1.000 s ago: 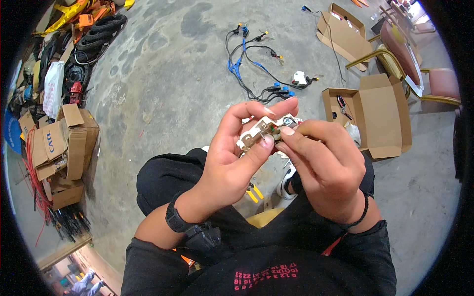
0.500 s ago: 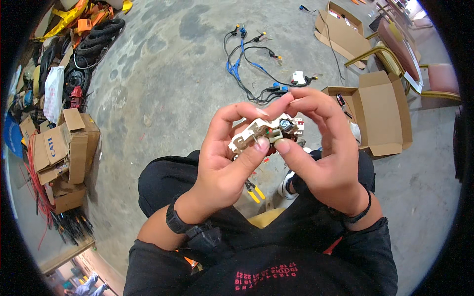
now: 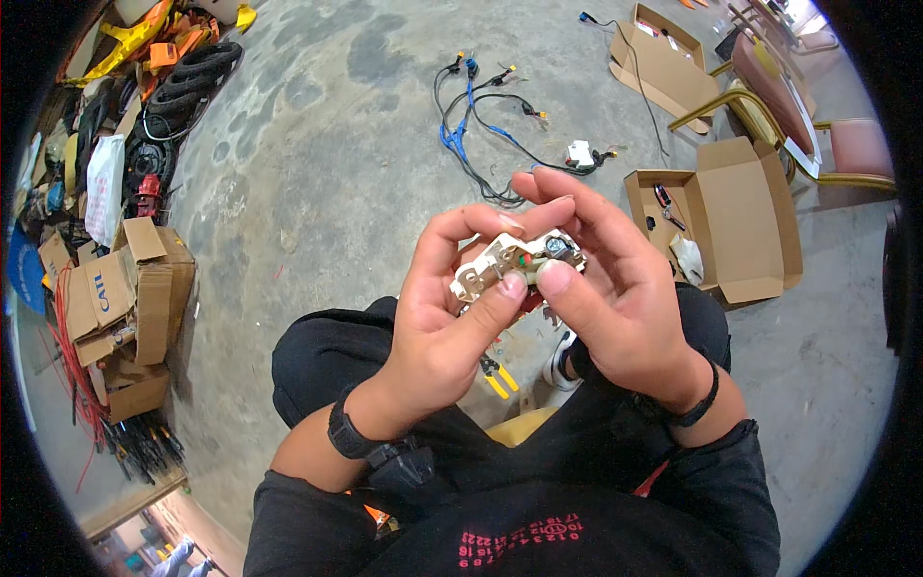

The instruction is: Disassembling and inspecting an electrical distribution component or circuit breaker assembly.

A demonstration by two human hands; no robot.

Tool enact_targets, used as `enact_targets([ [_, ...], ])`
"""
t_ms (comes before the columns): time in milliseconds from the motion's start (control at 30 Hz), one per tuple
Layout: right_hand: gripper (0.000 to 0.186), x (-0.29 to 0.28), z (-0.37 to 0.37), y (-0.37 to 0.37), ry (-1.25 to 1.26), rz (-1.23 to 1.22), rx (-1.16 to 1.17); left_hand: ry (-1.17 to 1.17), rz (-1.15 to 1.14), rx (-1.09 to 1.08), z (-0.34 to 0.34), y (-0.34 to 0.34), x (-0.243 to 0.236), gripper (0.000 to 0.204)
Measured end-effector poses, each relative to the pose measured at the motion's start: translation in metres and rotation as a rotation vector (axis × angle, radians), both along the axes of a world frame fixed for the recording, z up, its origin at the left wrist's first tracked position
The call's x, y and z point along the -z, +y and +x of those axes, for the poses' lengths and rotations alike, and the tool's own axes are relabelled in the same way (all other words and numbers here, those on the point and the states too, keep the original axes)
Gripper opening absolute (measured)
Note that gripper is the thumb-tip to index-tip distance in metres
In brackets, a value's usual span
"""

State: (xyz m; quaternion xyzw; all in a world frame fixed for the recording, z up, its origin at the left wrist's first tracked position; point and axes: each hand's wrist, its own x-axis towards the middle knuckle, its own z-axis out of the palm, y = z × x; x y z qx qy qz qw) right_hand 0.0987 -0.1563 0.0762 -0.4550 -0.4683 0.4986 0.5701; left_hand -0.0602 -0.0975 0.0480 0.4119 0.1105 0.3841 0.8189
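My left hand (image 3: 442, 322) grips a small white plastic electrical component (image 3: 495, 264) with metal screw terminals and a small green piece, its thumb on the lower front and fingers behind. My right hand (image 3: 625, 303) is closed on the same part from the right, thumb pressing beside the screw terminal and fingers arched over the top. Below the part, yellow-handled pliers (image 3: 500, 383) lie on the floor between my legs.
A black-and-blue cable harness (image 3: 460, 135) lies ahead. Open cardboard boxes (image 3: 740, 221) and chairs (image 3: 856, 149) are at the right. At left are stacked cartons (image 3: 144, 288), tires (image 3: 192, 82) and red wire (image 3: 72, 351). Another person's legs (image 3: 173, 553) show at bottom left.
My right hand's fingers have moved up and over the top of the component, with its thumb now on the front. The component has shifted slightly left in my hands.
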Motion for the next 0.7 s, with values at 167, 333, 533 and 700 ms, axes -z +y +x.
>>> enact_targets([
  [167,0.057,0.002,0.002,0.003,0.093,-0.030,0.011,0.018,-0.141,0.022,0.001,0.000,-0.004,0.036],
  [333,0.047,-0.001,0.006,0.006,0.241,-0.184,0.007,0.070,-0.195,0.011,0.003,0.001,-0.004,0.037],
  [533,0.041,0.001,0.009,0.010,0.258,-0.353,0.035,0.108,-0.305,0.024,0.005,0.007,-0.001,0.035],
  [700,0.038,0.003,0.007,0.013,0.263,-0.407,0.038,0.110,-0.391,0.058,0.003,0.010,0.000,0.034],
])
